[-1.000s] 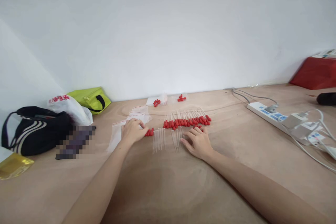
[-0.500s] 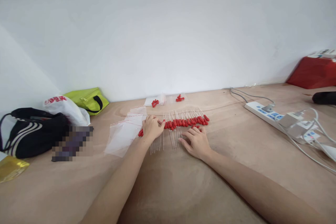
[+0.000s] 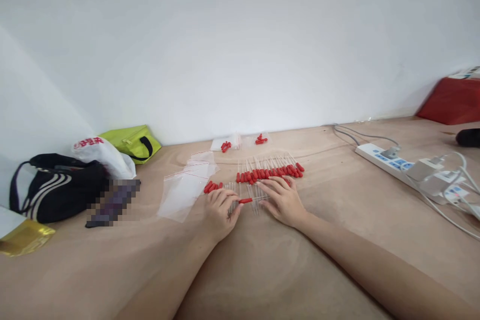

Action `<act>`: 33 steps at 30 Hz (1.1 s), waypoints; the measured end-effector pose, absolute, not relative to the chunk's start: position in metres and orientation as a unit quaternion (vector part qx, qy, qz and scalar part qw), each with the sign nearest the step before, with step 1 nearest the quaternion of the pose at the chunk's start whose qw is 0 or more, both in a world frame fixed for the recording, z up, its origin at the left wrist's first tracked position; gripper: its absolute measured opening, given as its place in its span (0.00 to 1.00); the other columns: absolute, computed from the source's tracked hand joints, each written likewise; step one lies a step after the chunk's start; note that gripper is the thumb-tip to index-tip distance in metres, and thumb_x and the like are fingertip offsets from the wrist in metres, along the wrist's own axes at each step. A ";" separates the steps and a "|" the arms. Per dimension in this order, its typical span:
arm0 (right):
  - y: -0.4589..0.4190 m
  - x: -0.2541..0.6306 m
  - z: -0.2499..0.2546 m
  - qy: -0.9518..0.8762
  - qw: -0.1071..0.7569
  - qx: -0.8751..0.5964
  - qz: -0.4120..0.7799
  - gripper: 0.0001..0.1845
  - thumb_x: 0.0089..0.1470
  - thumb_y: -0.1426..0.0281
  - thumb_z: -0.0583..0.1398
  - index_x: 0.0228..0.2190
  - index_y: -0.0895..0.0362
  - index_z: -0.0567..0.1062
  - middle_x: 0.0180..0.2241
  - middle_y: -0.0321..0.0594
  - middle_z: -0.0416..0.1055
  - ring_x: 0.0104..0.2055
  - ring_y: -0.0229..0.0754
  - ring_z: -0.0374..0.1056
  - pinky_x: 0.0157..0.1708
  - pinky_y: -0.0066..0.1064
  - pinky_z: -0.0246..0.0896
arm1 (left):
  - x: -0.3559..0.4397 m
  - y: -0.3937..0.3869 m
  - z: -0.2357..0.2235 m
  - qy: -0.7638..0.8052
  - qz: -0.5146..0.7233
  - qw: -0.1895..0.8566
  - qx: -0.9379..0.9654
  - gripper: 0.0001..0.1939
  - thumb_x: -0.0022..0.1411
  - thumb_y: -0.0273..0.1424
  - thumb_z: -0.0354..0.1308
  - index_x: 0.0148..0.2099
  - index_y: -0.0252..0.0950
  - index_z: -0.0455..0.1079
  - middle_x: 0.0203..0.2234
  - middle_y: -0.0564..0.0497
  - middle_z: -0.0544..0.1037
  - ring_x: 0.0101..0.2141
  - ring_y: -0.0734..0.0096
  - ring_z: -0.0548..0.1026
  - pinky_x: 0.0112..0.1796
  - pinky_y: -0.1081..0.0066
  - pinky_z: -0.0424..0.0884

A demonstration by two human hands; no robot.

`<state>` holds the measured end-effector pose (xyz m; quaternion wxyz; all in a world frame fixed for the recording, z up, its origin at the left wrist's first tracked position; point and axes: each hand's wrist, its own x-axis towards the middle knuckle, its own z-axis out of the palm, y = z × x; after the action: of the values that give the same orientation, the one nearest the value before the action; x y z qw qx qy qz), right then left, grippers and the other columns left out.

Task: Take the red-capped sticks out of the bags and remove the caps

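My left hand (image 3: 222,214) pinches a dropper by its red rubber bulb (image 3: 246,200). The clear tube of that dropper points right, and my right hand (image 3: 284,202) has thumb and forefinger closed at its far end. Behind my hands lies a row of assembled droppers (image 3: 268,174), red bulbs toward me and thin clear tubes pointing to the wall. Loose clear tubes (image 3: 254,206) lie between and partly beneath my hands. Beyond the left hand sits a small group of loose red bulbs (image 3: 211,186).
Clear zip bags (image 3: 182,192) overlap at left. Two bags holding red bulbs (image 3: 226,147) lie by the wall. Further left are a black bag (image 3: 60,190), a white plastic bag (image 3: 123,162) and a lime pouch (image 3: 129,142). A power strip (image 3: 382,156) with cables stands right.
My left hand has drawn back toward me, uncovering loose red bulbs. A dropper now spans both hands; my right hand stays near the same place.
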<state>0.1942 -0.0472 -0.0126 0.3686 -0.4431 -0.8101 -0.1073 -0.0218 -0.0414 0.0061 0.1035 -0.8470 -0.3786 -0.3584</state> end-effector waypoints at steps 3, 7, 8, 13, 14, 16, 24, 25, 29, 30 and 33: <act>-0.047 0.193 -0.013 -0.821 0.372 -0.420 -0.107 0.14 0.54 0.62 0.54 0.42 0.49 0.71 0.32 0.35 0.73 0.41 0.40 0.61 0.51 0.43 0.34 | -0.017 -0.040 0.005 -0.367 -0.369 0.107 -0.847 0.04 0.56 0.30 0.53 0.31 0.38 0.68 0.29 0.50 0.74 0.34 0.67 0.69 0.39 0.65 0.62; -0.047 0.191 -0.013 -0.827 0.358 -0.416 -0.117 0.10 0.55 0.66 0.53 0.34 0.49 0.74 0.22 0.32 0.70 0.33 0.36 0.60 0.51 0.42 0.34 | -0.014 -0.040 0.005 -0.363 -0.352 0.110 -0.856 0.06 0.57 0.32 0.52 0.34 0.38 0.69 0.32 0.49 0.75 0.36 0.67 0.69 0.41 0.64 0.62; -0.048 0.191 -0.013 -0.830 0.356 -0.413 -0.119 0.10 0.55 0.66 0.53 0.34 0.49 0.75 0.22 0.32 0.70 0.32 0.35 0.60 0.51 0.42 0.35 | -0.013 -0.040 0.005 -0.363 -0.341 0.110 -0.860 0.08 0.57 0.33 0.52 0.37 0.38 0.69 0.34 0.49 0.75 0.38 0.66 0.69 0.43 0.63 0.61; -0.049 0.189 -0.011 -0.843 0.347 -0.393 -0.121 0.10 0.55 0.67 0.53 0.32 0.50 0.74 0.21 0.32 0.68 0.30 0.35 0.58 0.49 0.40 0.36 | -0.007 -0.038 0.005 -0.319 -0.304 0.108 -0.891 0.12 0.60 0.35 0.50 0.43 0.39 0.69 0.40 0.48 0.74 0.43 0.64 0.68 0.45 0.60 0.60; -0.050 0.189 -0.011 -0.845 0.344 -0.390 -0.121 0.10 0.55 0.67 0.53 0.32 0.50 0.74 0.21 0.32 0.68 0.30 0.35 0.58 0.48 0.40 0.36 | -0.007 -0.038 0.005 -0.312 -0.306 0.106 -0.893 0.10 0.60 0.35 0.49 0.40 0.40 0.70 0.39 0.49 0.75 0.43 0.65 0.68 0.46 0.60 0.59; -0.050 0.189 -0.011 -0.849 0.340 -0.385 -0.121 0.10 0.55 0.67 0.53 0.32 0.50 0.74 0.20 0.32 0.67 0.30 0.35 0.57 0.48 0.40 0.36 | -0.006 -0.038 0.003 -0.306 -0.310 0.100 -0.895 0.10 0.61 0.33 0.48 0.35 0.41 0.71 0.35 0.51 0.76 0.41 0.67 0.69 0.47 0.60 0.58; -0.053 0.191 -0.010 -0.856 0.345 -0.366 -0.118 0.12 0.55 0.67 0.51 0.28 0.51 0.74 0.18 0.32 0.66 0.29 0.36 0.56 0.47 0.41 0.37 | -0.010 -0.043 0.005 -0.286 -0.301 0.133 -0.900 0.09 0.60 0.30 0.50 0.30 0.41 0.70 0.28 0.56 0.78 0.37 0.68 0.72 0.45 0.59 0.56; -0.054 0.191 -0.009 -0.856 0.345 -0.366 -0.118 0.12 0.55 0.67 0.51 0.28 0.50 0.74 0.18 0.32 0.66 0.29 0.36 0.56 0.47 0.41 0.37 | -0.010 -0.044 0.006 -0.286 -0.297 0.137 -0.901 0.09 0.60 0.30 0.50 0.30 0.42 0.70 0.28 0.57 0.78 0.37 0.68 0.72 0.46 0.59 0.56; -0.055 0.192 -0.009 -0.857 0.346 -0.361 -0.125 0.12 0.55 0.68 0.51 0.28 0.50 0.74 0.18 0.31 0.67 0.30 0.36 0.56 0.48 0.41 0.37 | -0.011 -0.044 0.007 -0.291 -0.287 0.127 -0.904 0.10 0.60 0.30 0.50 0.29 0.42 0.71 0.27 0.56 0.78 0.36 0.69 0.71 0.45 0.60 0.56; -0.055 0.192 -0.010 -0.858 0.347 -0.357 -0.128 0.12 0.54 0.68 0.52 0.28 0.50 0.74 0.18 0.31 0.67 0.30 0.36 0.56 0.47 0.42 0.37 | -0.011 -0.044 0.007 -0.292 -0.284 0.121 -0.905 0.11 0.60 0.31 0.49 0.29 0.42 0.71 0.27 0.56 0.78 0.36 0.70 0.71 0.45 0.60 0.57; -0.055 0.194 -0.011 -0.859 0.352 -0.349 -0.132 0.11 0.54 0.69 0.52 0.28 0.51 0.74 0.19 0.32 0.68 0.29 0.36 0.56 0.47 0.42 0.38 | -0.012 -0.044 0.007 -0.291 -0.280 0.108 -0.908 0.12 0.61 0.30 0.48 0.29 0.42 0.71 0.27 0.55 0.78 0.35 0.70 0.71 0.45 0.61 0.57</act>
<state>0.1937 -0.0546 -0.0106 0.3515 -0.3491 -0.8586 -0.1316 -0.0123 -0.0444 0.0074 0.1083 -0.9084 -0.2913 -0.2797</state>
